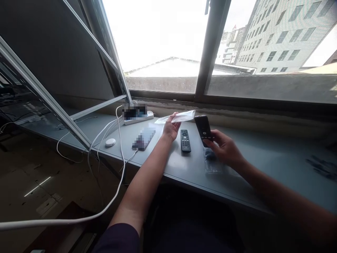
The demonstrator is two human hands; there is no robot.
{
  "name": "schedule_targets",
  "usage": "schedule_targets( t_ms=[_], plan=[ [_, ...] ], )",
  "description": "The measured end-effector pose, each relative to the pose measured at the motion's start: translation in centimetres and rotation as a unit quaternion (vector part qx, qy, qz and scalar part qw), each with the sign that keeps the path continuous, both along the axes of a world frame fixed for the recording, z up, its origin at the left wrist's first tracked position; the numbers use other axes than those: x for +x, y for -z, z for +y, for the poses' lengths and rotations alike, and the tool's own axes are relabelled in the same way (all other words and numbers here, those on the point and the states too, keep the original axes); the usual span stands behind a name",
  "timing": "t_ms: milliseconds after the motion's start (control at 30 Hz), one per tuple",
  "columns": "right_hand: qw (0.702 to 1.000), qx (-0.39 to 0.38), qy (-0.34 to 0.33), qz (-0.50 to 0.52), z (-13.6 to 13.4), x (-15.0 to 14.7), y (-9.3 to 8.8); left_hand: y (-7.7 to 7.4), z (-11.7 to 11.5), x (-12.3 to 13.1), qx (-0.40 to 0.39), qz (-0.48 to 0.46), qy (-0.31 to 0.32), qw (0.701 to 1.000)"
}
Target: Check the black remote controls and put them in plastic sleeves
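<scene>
Above the sill (265, 158), left hand (171, 128) pinches a clear bag (182, 116), right hand (225, 149) grips a remote (203, 128), second remote (185, 140) lying between.

Right of the right hand (223, 149) the desk (263, 158) lies open up to a dark object (322, 166). Leftward, a remote (185, 140), phone (143, 138), power strip (142, 118) and white cables (121, 147) crowd it; the window wall (263, 114) closes the far side.

Black remote (185, 140) on grey sill (263, 161); clear bag (179, 117); white cable (119, 140); white power strip (138, 118).
</scene>
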State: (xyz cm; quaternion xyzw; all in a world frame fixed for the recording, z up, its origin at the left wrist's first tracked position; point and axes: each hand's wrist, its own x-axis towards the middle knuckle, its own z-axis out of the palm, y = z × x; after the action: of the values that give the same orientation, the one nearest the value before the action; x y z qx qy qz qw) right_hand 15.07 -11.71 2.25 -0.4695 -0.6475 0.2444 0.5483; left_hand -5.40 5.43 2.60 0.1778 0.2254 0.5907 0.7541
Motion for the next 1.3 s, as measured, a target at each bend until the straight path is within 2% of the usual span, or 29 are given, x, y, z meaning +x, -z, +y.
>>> schedule_targets(
  t_ms=[200, 333, 433, 567, 600, 700, 833, 1033, 1167, 1300],
  plan=[
    [0.996, 0.075, -0.017, -0.042, -0.4, -0.4, -0.8, -0.1, 0.0, 0.0, 0.001, 0.002, -0.010, 1.000],
    [0.995, 0.097, 0.007, -0.032, -0.4, -0.3, -1.2, -0.1, -0.1, -0.1, 0.007, 0.012, -0.010, 1.000],
    [0.997, 0.075, 0.018, 0.007, -0.3, -0.2, -1.2, -0.1, -0.2, 0.0, -0.010, 0.007, -0.010, 1.000],
    [0.998, -0.026, -0.028, 0.045, -0.2, 0.2, -0.7, -0.1, -0.4, 0.2, -0.018, 0.003, -0.005, 1.000],
    [0.998, -0.032, -0.026, 0.041, -0.2, 0.3, -0.6, -0.1, -0.4, 0.2, -0.016, 0.004, -0.005, 1.000],
    [1.000, 0.025, 0.003, -0.017, 0.0, 0.6, -0.2, 0.1, -0.2, 0.1, -0.007, 0.009, -0.013, 1.000],
    [0.992, 0.100, -0.001, -0.076, 0.1, 0.9, -0.4, 0.2, 0.1, -0.1, 0.004, 0.010, -0.017, 1.000],
    [0.988, 0.121, -0.012, -0.092, -0.1, 0.9, -0.8, 0.0, -0.2, -0.2, 0.012, 0.014, -0.010, 1.000],
    [0.991, 0.103, -0.005, -0.090, -0.1, 0.9, -0.5, -0.4, -0.5, -0.1, 0.002, 0.010, -0.015, 1.000],
    [0.983, 0.118, -0.010, -0.144, 0.2, 1.1, 0.1, -0.3, -0.5, -0.1, 0.003, 0.004, -0.009, 1.000]
  ],
)
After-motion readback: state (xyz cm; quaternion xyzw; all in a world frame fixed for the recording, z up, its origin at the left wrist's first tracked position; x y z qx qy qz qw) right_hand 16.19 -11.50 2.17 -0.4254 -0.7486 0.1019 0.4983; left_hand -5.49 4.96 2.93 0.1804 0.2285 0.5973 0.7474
